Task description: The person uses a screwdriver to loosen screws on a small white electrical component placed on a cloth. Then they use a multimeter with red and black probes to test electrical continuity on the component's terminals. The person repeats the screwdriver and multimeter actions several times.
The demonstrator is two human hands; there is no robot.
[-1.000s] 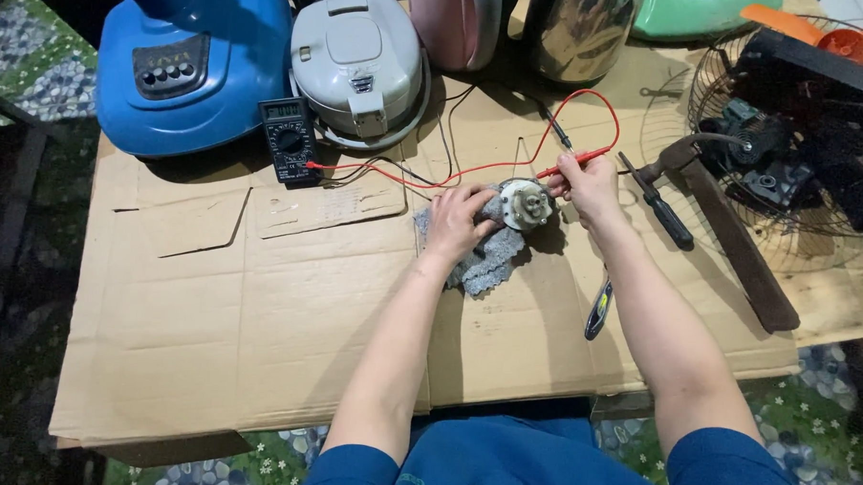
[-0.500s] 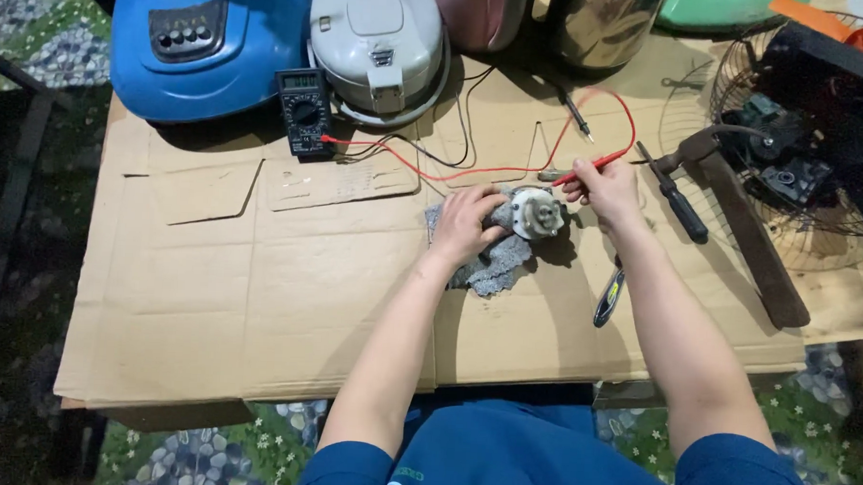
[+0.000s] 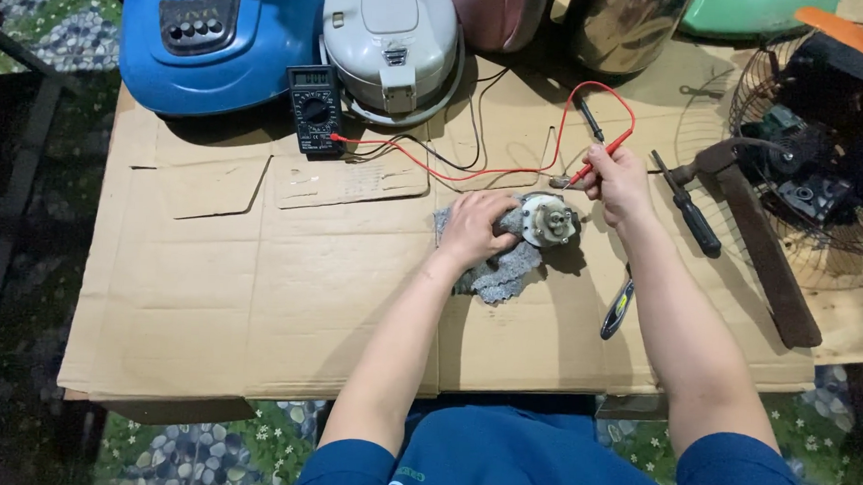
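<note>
Head view of a bench covered with flattened brown cardboard (image 3: 257, 303). At far left stands a large blue plastic appliance housing (image 3: 219, 39). Just right of it lies a small black digital multimeter with a round dial (image 3: 317, 109), and beside that stands a pale grey rice cooker with a closed lid (image 3: 391, 45). Red and black test leads (image 3: 472, 167) run from the multimeter across the cardboard. Near the centre, the left hand (image 3: 475, 227) is closed over a small round grey metal motor (image 3: 550, 221), which lies on a crumpled grey cloth (image 3: 502, 274); the hand presses on both cloth and motor. Just right of the motor, the right hand (image 3: 617, 182) is pinched shut on a red probe (image 3: 592, 162), whose tip sits near the motor's upper edge; contact cannot be judged. The two hands are apart, with the motor between them. Further right lie blue-handled pliers (image 3: 618, 309), a black-handled screwdriver (image 3: 691, 209), a rusty brown metal bar (image 3: 766, 254) and a wire fan guard (image 3: 816, 189).
</note>
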